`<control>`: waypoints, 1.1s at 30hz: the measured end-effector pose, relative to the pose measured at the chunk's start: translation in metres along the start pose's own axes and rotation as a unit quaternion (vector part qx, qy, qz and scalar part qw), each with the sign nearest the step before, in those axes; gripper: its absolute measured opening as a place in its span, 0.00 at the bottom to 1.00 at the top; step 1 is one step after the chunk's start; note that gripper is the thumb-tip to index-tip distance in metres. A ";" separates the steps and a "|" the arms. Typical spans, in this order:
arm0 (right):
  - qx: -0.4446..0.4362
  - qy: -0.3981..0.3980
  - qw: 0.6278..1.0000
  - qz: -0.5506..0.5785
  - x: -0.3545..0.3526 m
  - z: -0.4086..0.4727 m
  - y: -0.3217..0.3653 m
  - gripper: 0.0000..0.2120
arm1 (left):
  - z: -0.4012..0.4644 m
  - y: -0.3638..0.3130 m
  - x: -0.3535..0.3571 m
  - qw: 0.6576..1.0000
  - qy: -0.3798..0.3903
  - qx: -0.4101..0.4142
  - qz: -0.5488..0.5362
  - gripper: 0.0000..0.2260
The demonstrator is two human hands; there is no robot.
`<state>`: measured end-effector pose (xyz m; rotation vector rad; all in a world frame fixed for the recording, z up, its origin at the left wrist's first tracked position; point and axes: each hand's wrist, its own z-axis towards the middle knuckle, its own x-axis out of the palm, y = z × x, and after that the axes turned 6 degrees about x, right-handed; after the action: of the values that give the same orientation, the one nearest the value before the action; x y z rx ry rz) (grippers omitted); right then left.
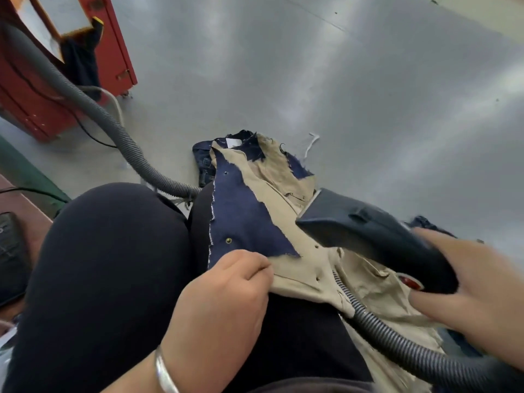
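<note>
A garment piece of navy and beige fabric (246, 219) with metal studs lies over my right thigh and hangs toward the floor. My left hand (226, 296), a silver bangle on its wrist, pinches the near edge of the fabric where navy meets beige. My right hand (476, 293) grips the handle of a dark handheld suction tool (368, 231). The tool's flat nozzle points at the beige part, just above it. A ribbed grey hose (397, 341) runs from the tool toward the lower right.
My legs in black trousers (107, 265) fill the lower left. Another stretch of grey hose (124, 140) curves across the grey floor (340, 80) to a red machine (34, 103) at the upper left. More denim (202, 163) lies on the floor beyond my knee. A white scrap (312, 143) lies near it.
</note>
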<state>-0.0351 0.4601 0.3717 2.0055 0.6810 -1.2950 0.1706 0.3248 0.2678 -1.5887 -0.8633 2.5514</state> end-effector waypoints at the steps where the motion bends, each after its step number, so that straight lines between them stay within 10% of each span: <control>1: -0.006 0.007 0.999 -0.034 0.008 -0.003 0.000 0.17 | 0.000 0.001 0.000 1.000 -0.004 0.004 0.000 0.07; 21: 0.013 -0.056 0.992 0.110 0.029 0.071 0.016 0.08 | -0.002 0.001 0.000 1.000 -0.015 -0.013 -0.005 0.06; 33: 0.037 0.073 0.996 -0.027 0.041 -0.003 -0.003 0.15 | 0.001 0.004 0.001 1.000 -0.012 0.000 0.001 0.13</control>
<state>-0.0200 0.4674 0.3338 2.1711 0.7703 -1.2298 0.1700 0.3216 0.2656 -1.5629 -0.8640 2.5764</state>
